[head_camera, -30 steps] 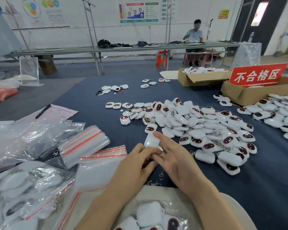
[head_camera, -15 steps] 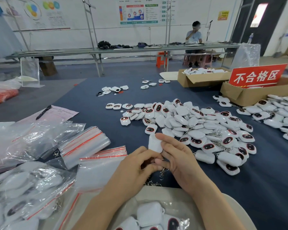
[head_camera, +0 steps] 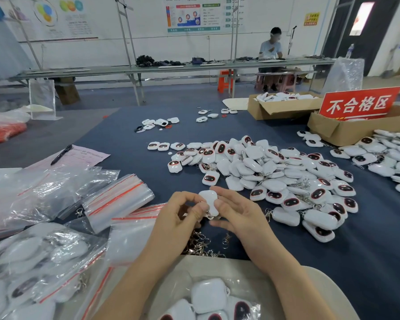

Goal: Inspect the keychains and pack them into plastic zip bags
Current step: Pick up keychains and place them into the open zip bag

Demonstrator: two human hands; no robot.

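Observation:
Both hands hold one white keychain (head_camera: 208, 200) above the blue table, its plain back toward me. My left hand (head_camera: 180, 218) pinches its lower left edge near the metal clip. My right hand (head_camera: 237, 213) grips its right side with thumb and fingers. A large pile of white keychains with dark red-rimmed faces (head_camera: 275, 176) lies just beyond. A stack of empty zip bags with red strips (head_camera: 118, 199) lies to the left. Filled zip bags (head_camera: 32, 262) lie at the lower left, and another filled bag (head_camera: 208, 301) lies below my wrists.
Loose metal clips and rings (head_camera: 201, 245) lie under my hands. Two cardboard boxes (head_camera: 282, 107) stand at the far right, one with a red sign (head_camera: 358, 103). More keychains (head_camera: 383, 155) spread at the right edge. A pen on a pink form (head_camera: 79, 155) lies left.
The keychain has been lifted slightly and turned between both hands. My left fingers now pinch its lower edge, and my right hand has opened out more around its side.

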